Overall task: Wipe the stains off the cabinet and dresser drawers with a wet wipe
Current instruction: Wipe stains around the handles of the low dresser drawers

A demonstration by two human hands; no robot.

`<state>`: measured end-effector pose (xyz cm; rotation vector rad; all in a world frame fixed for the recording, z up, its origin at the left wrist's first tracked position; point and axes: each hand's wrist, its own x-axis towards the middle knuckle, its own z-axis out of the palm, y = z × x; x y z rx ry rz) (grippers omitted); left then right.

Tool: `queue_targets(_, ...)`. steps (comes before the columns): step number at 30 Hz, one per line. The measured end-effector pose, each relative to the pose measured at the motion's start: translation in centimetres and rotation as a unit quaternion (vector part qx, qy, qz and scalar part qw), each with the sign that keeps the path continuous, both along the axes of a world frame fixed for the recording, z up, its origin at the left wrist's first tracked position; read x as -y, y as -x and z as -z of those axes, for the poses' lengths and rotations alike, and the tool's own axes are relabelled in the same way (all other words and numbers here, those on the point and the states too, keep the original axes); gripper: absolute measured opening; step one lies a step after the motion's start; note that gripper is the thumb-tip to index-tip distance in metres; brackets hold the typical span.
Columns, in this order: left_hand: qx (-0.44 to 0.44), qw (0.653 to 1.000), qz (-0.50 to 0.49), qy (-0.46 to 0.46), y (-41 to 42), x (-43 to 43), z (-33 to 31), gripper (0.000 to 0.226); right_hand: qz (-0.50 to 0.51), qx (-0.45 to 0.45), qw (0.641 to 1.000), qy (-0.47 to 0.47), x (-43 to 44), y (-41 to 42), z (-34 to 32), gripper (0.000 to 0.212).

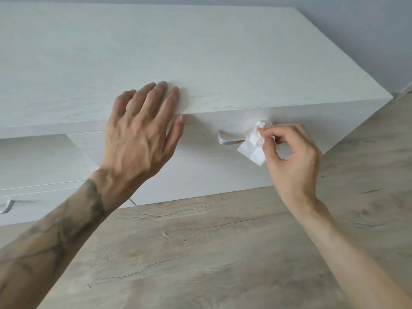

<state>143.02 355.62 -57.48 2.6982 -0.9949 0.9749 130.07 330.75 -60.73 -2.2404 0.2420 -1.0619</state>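
A white dresser point(200, 52) fills the upper view, seen from above. My left hand point(142, 130) lies flat on the front edge of its top, fingers straight, thumb down over the top drawer front point(200, 157). My right hand point(289, 161) pinches a crumpled white wet wipe point(254, 143) against the drawer's silver handle point(225, 139). An orange stain shows on the handle beside the wipe. The right end of the handle is hidden behind the wipe and fingers.
A second silver handle point(6, 206) shows on a lower drawer at the far left. Light wood-grain floor point(211, 253) spreads below the dresser. A grey wall point(367, 30) stands behind, at the right.
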Motion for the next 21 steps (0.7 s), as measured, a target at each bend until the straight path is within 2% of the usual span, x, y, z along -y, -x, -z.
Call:
queue_targets(4,0.041,0.999,-0.009,0.016,0.2,-0.7,1.3,0.05,-0.023,0.037,0.997,0.062,0.8,0.3,1.8,0.007)
queue_targets(8,0.071,0.996,-0.015,0.054,0.0,-0.4,2.5,0.048,-0.051,0.077,0.989,0.113,2.4,-0.4,2.7,0.014)
queue_targets(14,0.139,0.986,-0.011,0.092,-1.1,0.3,4.0,0.045,-0.072,0.115,0.986,0.101,3.2,-1.7,3.8,0.013)
queue_targets(21,0.137,0.98,-0.025,0.14,-1.4,1.2,5.0,0.045,-0.094,0.135,0.976,0.142,3.7,-2.3,3.9,0.012)
